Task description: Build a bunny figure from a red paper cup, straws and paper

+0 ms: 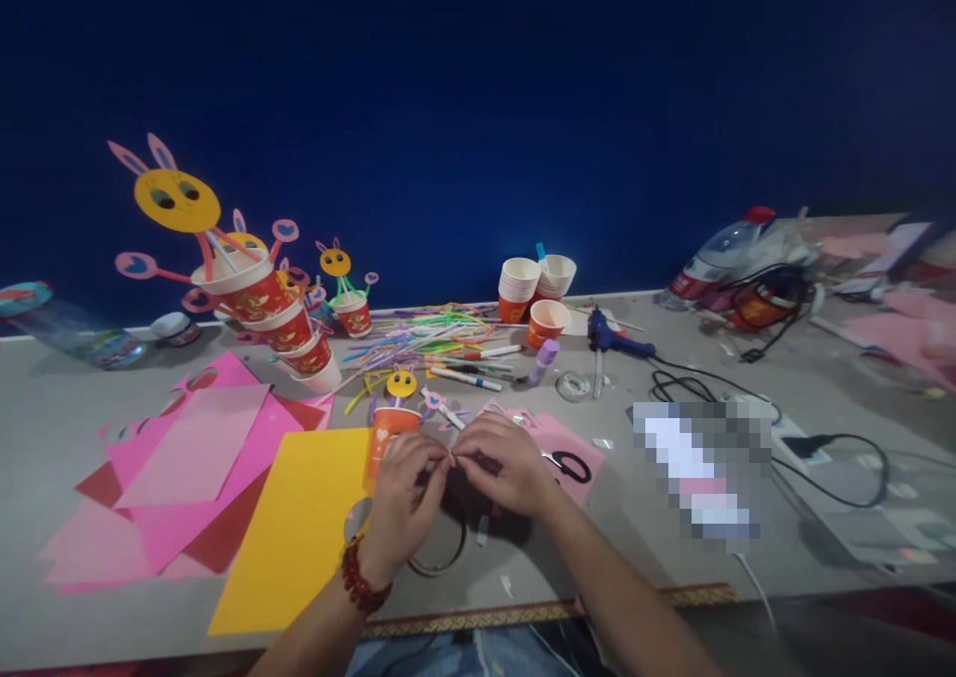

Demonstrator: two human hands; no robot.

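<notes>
My left hand [403,493], with a red bead bracelet [363,579] at the wrist, and my right hand [509,461] meet over the table's front middle. Thumbs and fingertips of both pinch together at one spot; whatever lies between them is too small to make out. Just behind my left hand stands an orange paper cup [389,424] topped by a yellow paper face [401,383]. Black-handled scissors [574,466] lie on pink paper [589,450] to the right of my right hand. A roll of clear tape [574,386] and a purple-capped glue stick [544,361] sit beyond it.
Yellow card [288,528] and pink sheets [195,448] spread at left, before stacked red cups [258,294] bearing a rabbit-eared face. Behind are coloured straws [440,331], stacked paper cups [519,284] and a blue glue gun [616,338]. Cables, a power strip [796,443] and a bottle [717,259] occupy the right.
</notes>
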